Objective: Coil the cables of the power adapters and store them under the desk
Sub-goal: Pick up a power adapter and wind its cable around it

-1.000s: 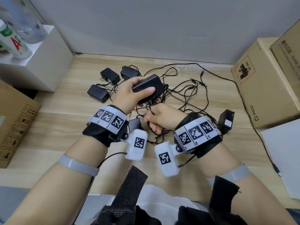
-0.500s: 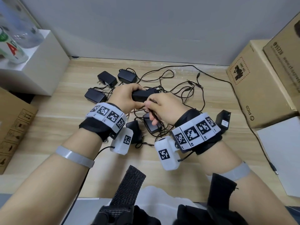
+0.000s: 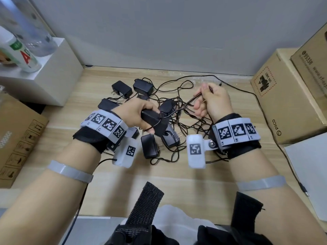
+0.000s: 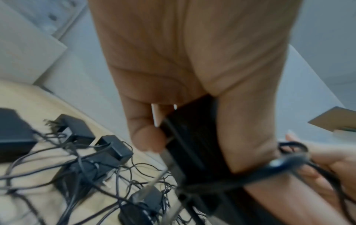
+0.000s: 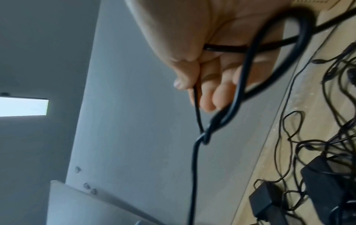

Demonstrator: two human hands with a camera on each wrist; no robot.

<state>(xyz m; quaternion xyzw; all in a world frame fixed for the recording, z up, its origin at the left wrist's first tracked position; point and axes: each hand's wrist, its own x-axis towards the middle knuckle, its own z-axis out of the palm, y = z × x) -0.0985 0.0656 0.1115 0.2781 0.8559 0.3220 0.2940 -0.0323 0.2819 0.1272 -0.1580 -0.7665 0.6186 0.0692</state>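
Note:
My left hand grips a black power adapter above the wooden desk, with its cable looped once across the block; the left wrist view shows the adapter between thumb and fingers. My right hand is raised to the right and pinches that adapter's thin black cable between thumb and fingers; the cable loops over the fingers in the right wrist view. Several more black adapters lie in a tangle of cables on the desk beneath both hands.
A white box carrying bottles stands at the back left, with a brown carton in front of it. Stacked cardboard boxes stand at the right, a white sheet before them. One long cable trails along the right side.
The hands were together on the adapter. My right hand has moved up and to the right, drawing the cable out, while the left hand has lowered and tilted the adapter.

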